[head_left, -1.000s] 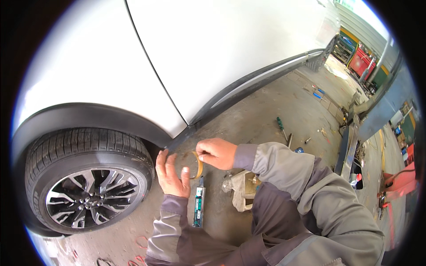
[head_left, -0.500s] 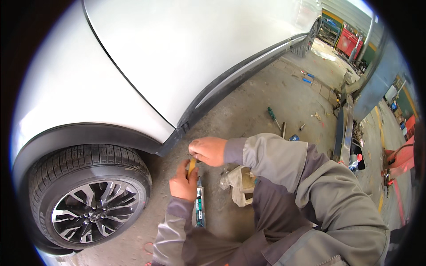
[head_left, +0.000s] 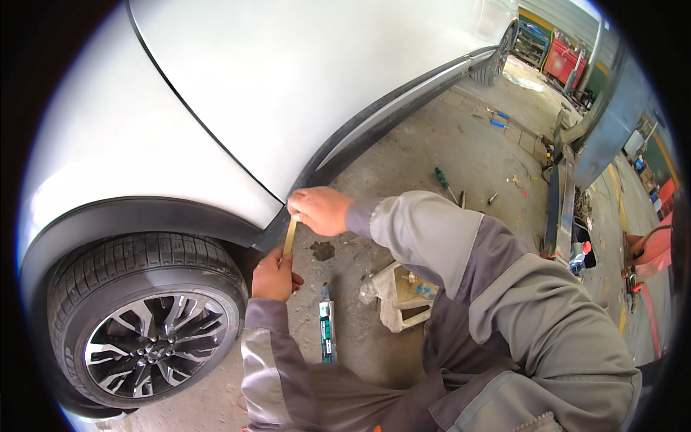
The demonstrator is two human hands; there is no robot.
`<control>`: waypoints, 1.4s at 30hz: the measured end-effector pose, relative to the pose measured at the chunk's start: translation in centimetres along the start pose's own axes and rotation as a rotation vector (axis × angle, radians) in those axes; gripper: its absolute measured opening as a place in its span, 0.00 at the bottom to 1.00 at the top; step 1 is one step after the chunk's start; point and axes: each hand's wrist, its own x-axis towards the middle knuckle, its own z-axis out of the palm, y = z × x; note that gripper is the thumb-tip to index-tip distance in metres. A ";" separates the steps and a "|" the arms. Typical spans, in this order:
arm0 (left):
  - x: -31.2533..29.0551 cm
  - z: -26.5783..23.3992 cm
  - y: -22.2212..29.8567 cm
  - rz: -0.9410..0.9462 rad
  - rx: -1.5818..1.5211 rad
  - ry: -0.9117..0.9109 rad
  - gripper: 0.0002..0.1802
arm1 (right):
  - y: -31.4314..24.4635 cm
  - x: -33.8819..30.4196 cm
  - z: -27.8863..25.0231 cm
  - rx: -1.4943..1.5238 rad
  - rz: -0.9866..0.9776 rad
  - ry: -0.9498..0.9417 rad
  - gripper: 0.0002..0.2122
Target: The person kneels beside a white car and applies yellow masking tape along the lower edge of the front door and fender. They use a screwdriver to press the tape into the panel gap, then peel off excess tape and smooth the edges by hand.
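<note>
A narrow yellow strip (head_left: 290, 236), which looks like tape, runs between my two hands. My right hand (head_left: 321, 210) pinches its upper end, close against the dark lower trim (head_left: 272, 232) of a white car (head_left: 259, 86); whether it touches the trim I cannot tell. My left hand (head_left: 273, 277) grips the lower end with thumb and fingers, beside the tyre (head_left: 144, 252). On the floor just right of my left hand lies a sealant tube (head_left: 327, 327) with a pointed nozzle.
A dirty whitish plastic container (head_left: 396, 306) sits right of the tube. A green-handled screwdriver (head_left: 442, 178) lies farther off, with blue-handled tools (head_left: 498, 124) beyond it. A metal lift arm (head_left: 561, 209) and blue post (head_left: 608, 140) stand at right. A dark patch (head_left: 322, 250) marks the floor.
Both hands have moved up and left, nearer the car's lower trim. They are farther apart, and more of the yellow strip shows between them.
</note>
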 end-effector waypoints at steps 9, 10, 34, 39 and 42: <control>4.1 4.1 -0.8 0.049 -0.166 0.378 0.18 | 3.9 1.9 0.0 -0.322 -0.093 0.337 0.03; 4.8 4.6 -0.7 0.031 -0.194 0.383 0.19 | 4.2 2.0 -0.1 -0.363 -0.127 0.374 0.03; 10.1 8.4 -0.2 -0.112 -0.502 0.570 0.29 | 6.9 3.1 1.4 -0.354 -0.233 0.414 0.05; 10.3 8.7 -0.2 -0.100 -0.512 0.615 0.28 | 7.2 3.0 1.8 -0.352 -0.223 0.413 0.05; 10.3 8.8 -0.2 -0.100 -0.507 0.626 0.28 | 7.3 3.1 1.9 -0.352 -0.214 0.406 0.05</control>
